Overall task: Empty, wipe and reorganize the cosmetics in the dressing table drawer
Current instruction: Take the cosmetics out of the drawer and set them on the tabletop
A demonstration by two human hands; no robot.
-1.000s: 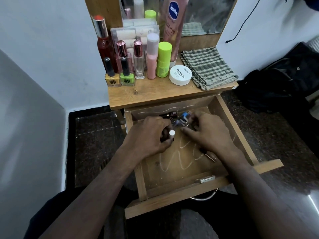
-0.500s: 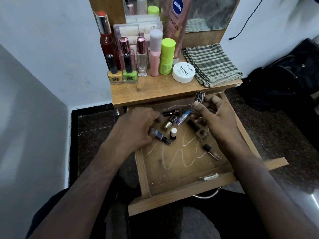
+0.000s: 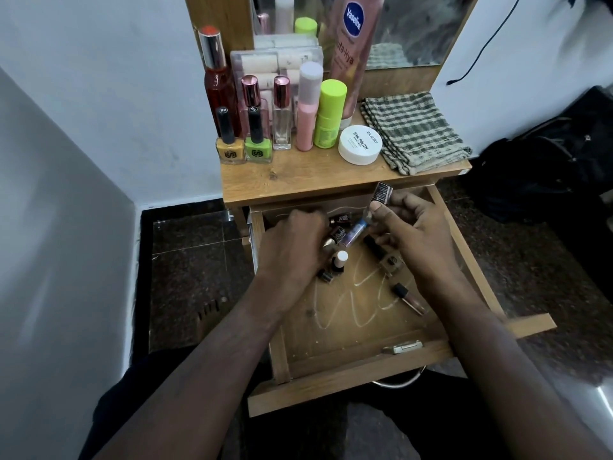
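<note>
The wooden drawer (image 3: 365, 370) is pulled open, with white scribbled streaks on its bottom. My right hand (image 3: 418, 234) pinches a small dark-and-silver tube (image 3: 383, 192), raised over the drawer's back edge. My left hand (image 3: 292, 247) lies knuckles up in the back left of the drawer, fingers curled over a dark tube (image 3: 326, 276) whose end pokes out below the palm. Loose in the drawer are a blue-purple tube (image 3: 353, 232), a brown tube (image 3: 341, 218), a white-capped little bottle (image 3: 340, 260), a black-capped polish bottle (image 3: 381, 252) and a lip gloss (image 3: 409, 298).
On the tabletop (image 3: 298, 180) stand several bottles, yellow (image 3: 229, 141) and green nail polish (image 3: 257, 141), a white jar (image 3: 360, 144) and a folded checked cloth (image 3: 414, 131). A black bag (image 3: 547, 171) lies on the floor to the right. A white wall closes the left side.
My right hand has lifted the dark-and-silver tube out of the cluster and up to the drawer's back edge. My left hand has let go of the white-capped bottle and shifted back-left.
</note>
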